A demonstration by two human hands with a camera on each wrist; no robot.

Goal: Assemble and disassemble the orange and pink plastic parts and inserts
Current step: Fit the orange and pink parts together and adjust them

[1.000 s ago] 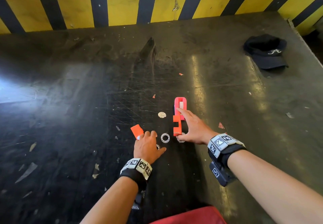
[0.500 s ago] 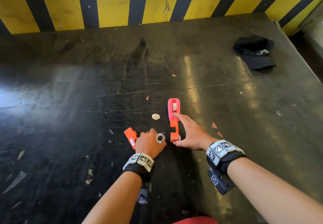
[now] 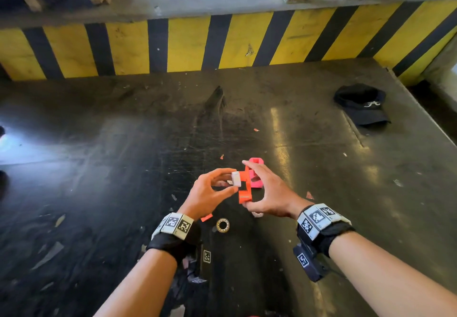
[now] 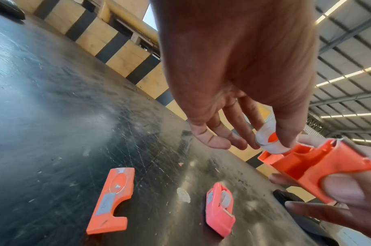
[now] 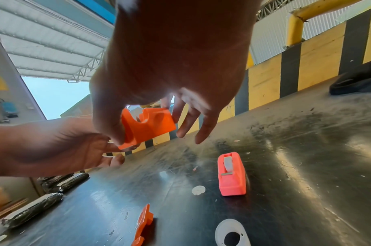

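My right hand [image 3: 247, 185] grips an orange plastic part [image 3: 244, 189] by its ends and holds it above the black table [image 3: 123, 193]. My left hand [image 3: 232, 180] pinches a white insert [image 3: 236, 179] and holds it against the orange part's left side. In the left wrist view the white insert [image 4: 268, 141] sits at the open cavity of the orange part [image 4: 319, 166]. A pink part [image 3: 256, 175] stands on the table just behind my hands. A second, flat orange piece [image 4: 112, 203] lies on the table to the left of the pink part [image 4: 220, 209].
A metal ring [image 3: 222, 225] lies on the table between my wrists, and a white ring [image 5: 230, 233] lies under my right hand. A small white disc [image 5: 198, 189] lies near the pink part. A black cap [image 3: 361, 104] sits at the far right. A yellow-black striped wall [image 3: 222, 42] closes off the back.
Both hands have risen off the table. The right hand has lifted the orange part away from the pink one. The left hand has picked up the white insert and brought it to the orange part.
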